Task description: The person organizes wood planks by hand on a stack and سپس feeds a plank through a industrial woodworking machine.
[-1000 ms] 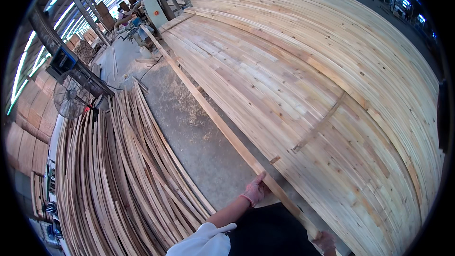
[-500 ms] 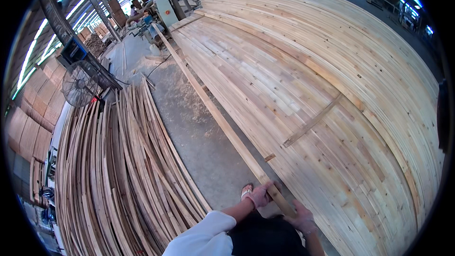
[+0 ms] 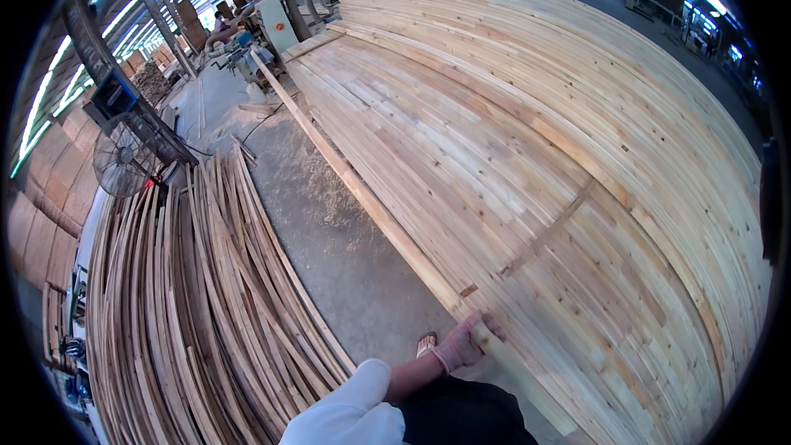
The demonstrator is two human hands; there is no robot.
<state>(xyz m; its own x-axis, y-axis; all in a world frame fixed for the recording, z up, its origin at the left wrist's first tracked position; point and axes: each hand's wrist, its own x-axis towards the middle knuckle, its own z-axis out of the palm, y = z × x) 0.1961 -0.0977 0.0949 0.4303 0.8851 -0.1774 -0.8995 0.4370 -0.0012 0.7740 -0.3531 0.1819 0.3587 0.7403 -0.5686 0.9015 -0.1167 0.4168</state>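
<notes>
One long wooden strip (image 3: 375,206) reaches from a machine at the far left-centre down toward my body, beside the edge of a wide stack. Near its close end my left hand (image 3: 464,344), which seems to be in a thin pinkish glove, is closed round it with the fingers over the top. Beyond that hand the strip's end runs on to the lower right. My right hand does not show. Just right of the strip is the broad stack of pale boards (image 3: 428,156), with a short dark wood piece (image 3: 468,290) poking out of its edge.
Many loose thin strips (image 3: 189,297) lie heaped on the left. Sawdust (image 3: 317,177) covers the floor between heap and stack. A standing fan (image 3: 128,156) is by a post; the machine (image 3: 276,25) stands at the far end, with a person (image 3: 220,23) beyond.
The strip has shifted right, against the stack's edge. My left hand has moved slightly right with it. My right hand, which held the strip's near end, has left the view.
</notes>
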